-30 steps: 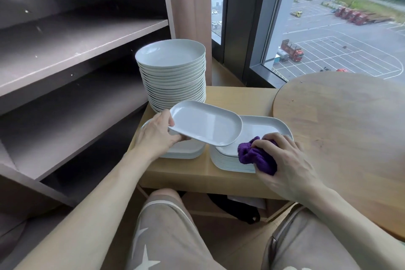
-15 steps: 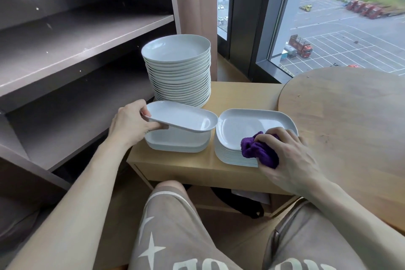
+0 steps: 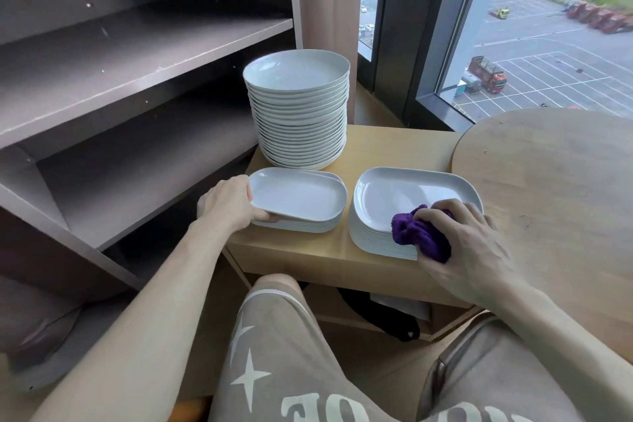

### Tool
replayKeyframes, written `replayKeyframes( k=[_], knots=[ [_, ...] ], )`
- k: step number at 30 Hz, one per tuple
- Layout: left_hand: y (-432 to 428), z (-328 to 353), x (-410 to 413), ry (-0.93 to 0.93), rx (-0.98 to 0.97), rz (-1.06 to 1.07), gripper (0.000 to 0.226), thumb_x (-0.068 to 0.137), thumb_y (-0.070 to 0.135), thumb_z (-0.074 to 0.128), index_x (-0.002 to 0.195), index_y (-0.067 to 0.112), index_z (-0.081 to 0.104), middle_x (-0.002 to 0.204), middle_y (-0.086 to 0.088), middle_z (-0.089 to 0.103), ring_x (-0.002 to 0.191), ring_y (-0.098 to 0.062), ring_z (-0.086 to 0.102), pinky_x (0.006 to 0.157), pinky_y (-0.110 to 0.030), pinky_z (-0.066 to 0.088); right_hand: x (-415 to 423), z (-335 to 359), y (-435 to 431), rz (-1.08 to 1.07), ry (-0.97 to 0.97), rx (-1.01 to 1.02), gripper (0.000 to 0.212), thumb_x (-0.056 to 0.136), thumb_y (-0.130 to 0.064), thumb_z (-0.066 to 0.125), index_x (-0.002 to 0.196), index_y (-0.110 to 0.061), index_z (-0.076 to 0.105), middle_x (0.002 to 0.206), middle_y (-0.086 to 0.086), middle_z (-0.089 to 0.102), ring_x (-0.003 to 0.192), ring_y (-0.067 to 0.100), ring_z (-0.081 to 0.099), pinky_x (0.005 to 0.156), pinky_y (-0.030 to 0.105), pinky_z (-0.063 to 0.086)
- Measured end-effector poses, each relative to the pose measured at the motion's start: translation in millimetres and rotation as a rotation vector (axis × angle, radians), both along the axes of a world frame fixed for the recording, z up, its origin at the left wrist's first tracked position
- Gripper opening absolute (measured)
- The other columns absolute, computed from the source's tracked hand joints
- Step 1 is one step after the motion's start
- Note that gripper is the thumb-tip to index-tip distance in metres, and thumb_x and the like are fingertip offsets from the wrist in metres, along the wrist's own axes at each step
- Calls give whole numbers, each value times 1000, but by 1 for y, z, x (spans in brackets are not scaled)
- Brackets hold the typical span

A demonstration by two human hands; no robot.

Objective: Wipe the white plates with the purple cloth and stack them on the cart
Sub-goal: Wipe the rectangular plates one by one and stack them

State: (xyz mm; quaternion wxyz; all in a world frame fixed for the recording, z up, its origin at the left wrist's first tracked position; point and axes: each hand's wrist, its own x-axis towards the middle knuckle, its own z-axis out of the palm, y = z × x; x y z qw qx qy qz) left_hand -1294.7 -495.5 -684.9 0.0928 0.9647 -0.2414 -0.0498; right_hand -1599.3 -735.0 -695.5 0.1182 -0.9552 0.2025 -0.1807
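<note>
left hand (image 3: 230,205) holds top plate (image 3: 297,195); right hand (image 3: 469,243) bunches purple cloth (image 3: 419,236).

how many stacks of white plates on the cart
3: tall stack of round white plates at the back; low stack of oblong white plates front left; stack of rounded-rectangular white plates front right.

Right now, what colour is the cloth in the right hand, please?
The crumpled cloth is purple; head view.

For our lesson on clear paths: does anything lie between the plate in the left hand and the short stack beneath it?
No other object. The plate sits right over the short stack; only the left hand's own fingers, curled under its near left edge, lie between them.
</note>
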Motion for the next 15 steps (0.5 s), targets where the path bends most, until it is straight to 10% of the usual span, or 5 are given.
replayKeyframes(
  k=[6,10,15],
  knots=[
    [-5,-8,0,140,113,-16,80,57,72,85,112,27,51,112,2,58,98,-20,55,71,-36,42,0,2,2,-14,7,0,48,75,-52,52,119,-36,63,115,-10,55,104,23,53,83,44,43],
    [-19,-1,-7,33,80,-45,115,59,85,72,147,21,36,160,-11,26,141,-34,35,106,-53,39,1,3,4,-23,17,-1,47,75,-52,52,118,-36,63,114,-10,55,104,23,55,83,45,45],
    [-61,-6,-65,134,-305,-417,78,86,78,43,150,34,34,164,8,23,149,-20,23,117,-47,26,1,10,5,-27,60,35,46,75,-50,55,118,-37,64,114,-11,55,107,20,52,85,42,42]
  ],
)
